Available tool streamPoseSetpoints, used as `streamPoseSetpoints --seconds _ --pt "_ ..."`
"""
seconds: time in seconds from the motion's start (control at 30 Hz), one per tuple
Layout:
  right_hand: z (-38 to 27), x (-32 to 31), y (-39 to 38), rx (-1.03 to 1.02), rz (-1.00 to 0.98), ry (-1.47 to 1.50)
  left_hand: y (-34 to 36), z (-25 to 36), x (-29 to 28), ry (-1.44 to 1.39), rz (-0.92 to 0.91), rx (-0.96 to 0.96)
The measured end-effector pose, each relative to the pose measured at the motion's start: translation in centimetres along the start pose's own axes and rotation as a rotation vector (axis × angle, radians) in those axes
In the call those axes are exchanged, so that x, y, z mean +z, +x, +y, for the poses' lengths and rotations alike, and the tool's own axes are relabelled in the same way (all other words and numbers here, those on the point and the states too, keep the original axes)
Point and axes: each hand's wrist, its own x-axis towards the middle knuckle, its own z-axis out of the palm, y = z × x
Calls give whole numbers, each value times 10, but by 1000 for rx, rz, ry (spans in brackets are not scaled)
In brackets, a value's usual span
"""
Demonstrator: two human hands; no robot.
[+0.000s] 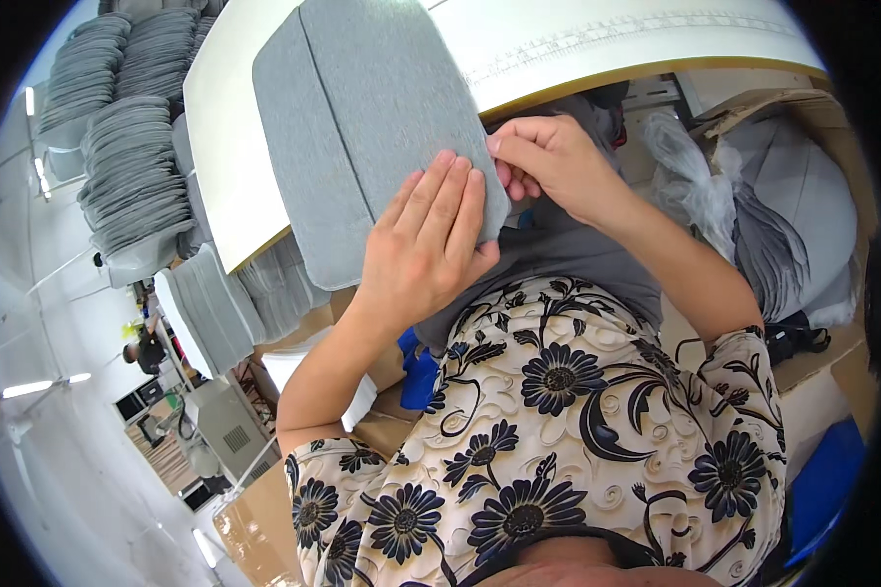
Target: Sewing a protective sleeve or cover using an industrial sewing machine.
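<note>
Grey stacks piled at far left | cloth laid on white desk, near end past the rim | cloth pressed by left hand, fingers held out flat | cloth's right edge pinched by right hand's fingers | grey sheets kept in box, far right

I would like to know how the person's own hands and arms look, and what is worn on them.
The left hand and the right hand are bare: I see no glove, ring or watch. The forearms are uncovered too. The left sleeve and the right sleeve are short, cream-coloured, with a dark flower and leaf print.
</note>
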Motion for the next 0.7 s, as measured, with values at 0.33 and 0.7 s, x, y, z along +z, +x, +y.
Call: streamPoseSetpoints --seconds 0.33,0.7 --pt "-13 -21 -1 -1091 205 -1042 0 -16 -5 -300 291 -85" --pt "-29 -22 23 -1259 16 -1244 -5 -13 -10 -462 261 -241"
